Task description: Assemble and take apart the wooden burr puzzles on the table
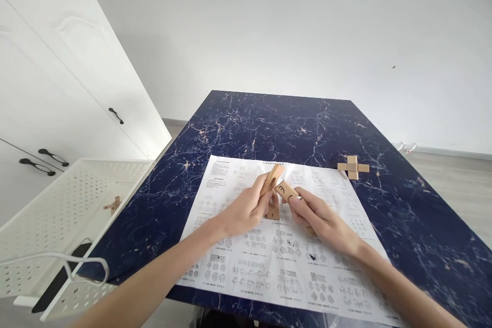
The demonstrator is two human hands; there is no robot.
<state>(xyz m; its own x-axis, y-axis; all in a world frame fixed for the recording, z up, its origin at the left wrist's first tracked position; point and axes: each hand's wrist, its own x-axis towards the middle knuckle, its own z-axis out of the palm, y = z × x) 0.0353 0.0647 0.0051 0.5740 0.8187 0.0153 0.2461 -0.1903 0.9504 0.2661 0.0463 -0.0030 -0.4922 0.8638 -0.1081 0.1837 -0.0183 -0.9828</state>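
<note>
My left hand (249,209) is closed around a wooden puzzle piece (272,178), which it holds tilted above the paper. Facing it, my right hand (321,218) grips another wooden puzzle piece (286,190) with the number 3 written on it. The near ends of the two pieces almost meet; whether they touch I cannot tell. Just below, between the hands, a third wooden piece (272,212) marked 1 shows, partly covered by the left fingers. Under both hands lies a large printed instruction sheet (246,292) with rows of small diagrams.
An assembled wooden cross puzzle (352,167) rests at the sheet's upper right corner on the dark blue marbled table (269,123). To the left, a white perforated basket (46,205) holds a second wooden cross (113,206). White cabinets (69,72) stand behind it, with a white cable (57,255) nearby.
</note>
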